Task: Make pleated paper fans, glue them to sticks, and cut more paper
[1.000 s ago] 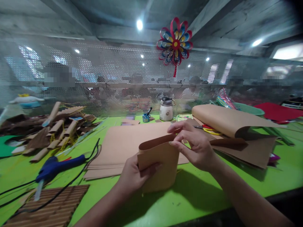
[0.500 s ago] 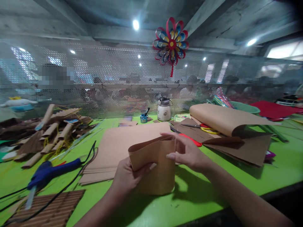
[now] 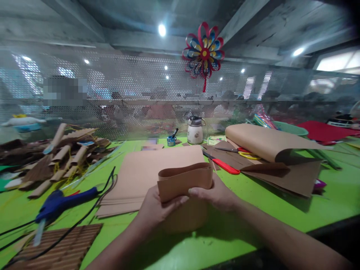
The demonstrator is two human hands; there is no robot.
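A sheet of brown kraft paper [image 3: 184,180], bent over into a loose flattened loop, stands upright above the green table. My left hand [image 3: 157,206] grips its left side, thumb across the near face and fingers hidden behind. On the right edge my right hand [image 3: 218,193] is closed too, its thumb pressed to the near face close to the left thumb. Just behind the loop lies a stack of flat brown paper sheets [image 3: 137,168]. A red-handled utility knife [image 3: 226,166] rests beyond my right hand.
To the left lie a blue glue gun [image 3: 66,202] with black cords, corrugated brown card [image 3: 56,245] and a heap of paper rolls [image 3: 60,155]. At the back stand a bottle [image 3: 195,131] and an ink jar [image 3: 171,140]. Folded brown paper [image 3: 264,138] and scissors [image 3: 239,150] occupy the right.
My right hand has moved down from the paper's top right corner and now grips its right side. The loop has turned slightly and shifted a little right.
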